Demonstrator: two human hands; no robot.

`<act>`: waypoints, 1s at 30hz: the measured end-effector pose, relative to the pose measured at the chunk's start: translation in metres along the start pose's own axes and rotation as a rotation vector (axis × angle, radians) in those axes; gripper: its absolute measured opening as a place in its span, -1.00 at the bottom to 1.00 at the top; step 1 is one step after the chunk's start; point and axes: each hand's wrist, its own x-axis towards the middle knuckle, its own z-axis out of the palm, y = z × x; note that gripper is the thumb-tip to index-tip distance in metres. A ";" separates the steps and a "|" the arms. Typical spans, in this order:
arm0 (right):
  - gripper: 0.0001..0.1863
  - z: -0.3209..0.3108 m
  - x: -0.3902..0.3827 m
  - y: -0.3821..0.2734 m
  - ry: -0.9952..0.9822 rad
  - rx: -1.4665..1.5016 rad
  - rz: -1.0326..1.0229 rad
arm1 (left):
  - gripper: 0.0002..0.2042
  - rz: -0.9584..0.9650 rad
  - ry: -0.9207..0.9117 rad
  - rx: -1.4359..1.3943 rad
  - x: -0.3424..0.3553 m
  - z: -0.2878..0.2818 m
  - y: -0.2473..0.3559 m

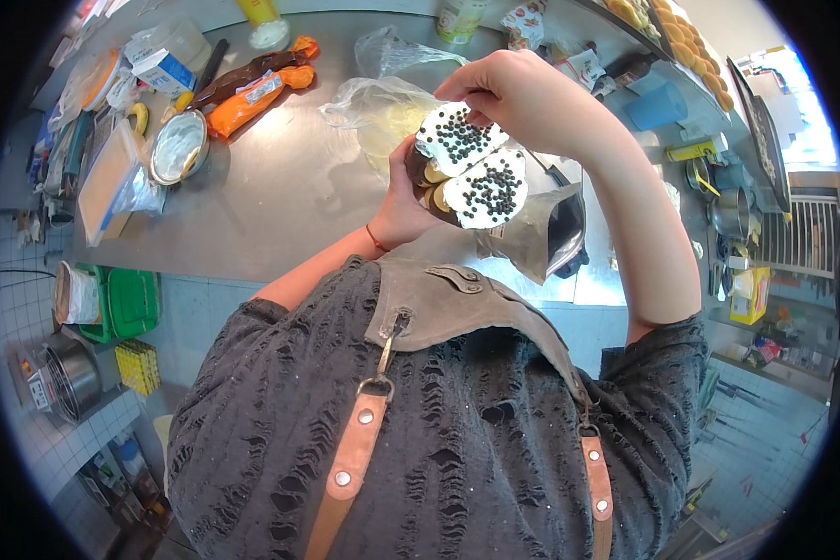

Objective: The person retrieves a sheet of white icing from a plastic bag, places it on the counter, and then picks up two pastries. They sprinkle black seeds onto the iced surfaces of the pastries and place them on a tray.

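Observation:
My left hand (405, 201) is closed around the side of two desserts side by side, with dark brown and beige sides. White cream covers the tops of the far dessert (429, 147) and the near dessert (457, 205), and many small dark round balls are scattered on both. Over the far one hangs my right hand (506, 86), its fingers curled together and pointing down; whatever they pinch is hidden. A silver pouch (537, 238) with a dark inside lies just right of the desserts. Beyond my left hand sits a clear plastic bag (345, 105) with something pale yellow in it.
The steel table (280, 201) holds an orange piping bag (247, 107) and a brown one (243, 77) at the far left. A bowl with white residue (179, 147) and a lidded plastic box (112, 182) stand nearby. On the right are a blue container (658, 105) and shelves.

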 end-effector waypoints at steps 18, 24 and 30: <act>-0.80 0.006 -0.054 -0.005 0.041 0.297 0.070 | 0.18 0.036 0.046 0.165 0.008 -0.003 -0.001; -0.84 0.006 -0.072 -0.007 0.032 0.161 0.060 | 0.25 0.032 0.074 0.156 0.003 -0.004 -0.006; -0.84 0.012 -0.075 -0.008 0.107 0.174 0.067 | 0.28 0.043 0.071 0.173 0.004 -0.003 -0.006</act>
